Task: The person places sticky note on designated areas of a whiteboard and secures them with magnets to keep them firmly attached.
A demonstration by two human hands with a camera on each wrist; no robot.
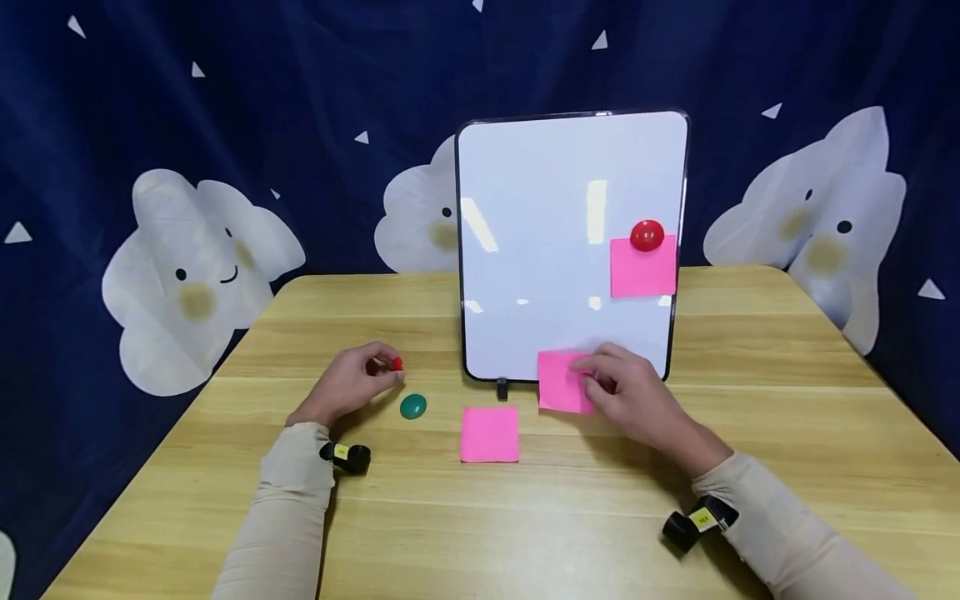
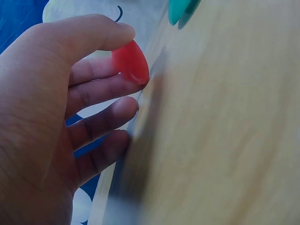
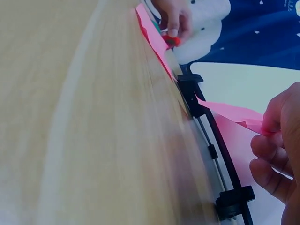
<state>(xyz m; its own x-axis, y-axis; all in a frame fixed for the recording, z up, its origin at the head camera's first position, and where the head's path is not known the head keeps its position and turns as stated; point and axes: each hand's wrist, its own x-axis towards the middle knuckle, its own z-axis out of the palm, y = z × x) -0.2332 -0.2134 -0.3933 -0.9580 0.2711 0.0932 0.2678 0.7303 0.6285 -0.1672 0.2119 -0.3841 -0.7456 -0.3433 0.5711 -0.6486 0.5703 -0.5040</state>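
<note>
Left hand (image 1: pixel 345 387), at left of centre in the head view, gripping small red magnet (image 1: pixel 397 364) near its edge between thumb and fingers, probably to leave most of it exposed. Just beside, to the lower right, green magnet (image 1: pixel 413 407) lying on table (image 1: pixel 405 525), perhaps there for easy reach. Lower middle, 1 flat pink note (image 1: pixel 490 434), untouched. Above, whiteboard (image 1: pixel 540 208) on its stand, seemingly held up by black foot (image 1: pixel 502 388) below the bottom edge. Overlapping that edge, 2nd pink note (image 1: pixel 558 387), pinched near its right side by right hand (image 1: pixel 633 396), likely to keep the rest uncovered. Farther right, 3rd pink note (image 1: pixel 642 279), apparently pinned by 2nd red magnet (image 1: pixel 647 236) over its top edge.
</note>
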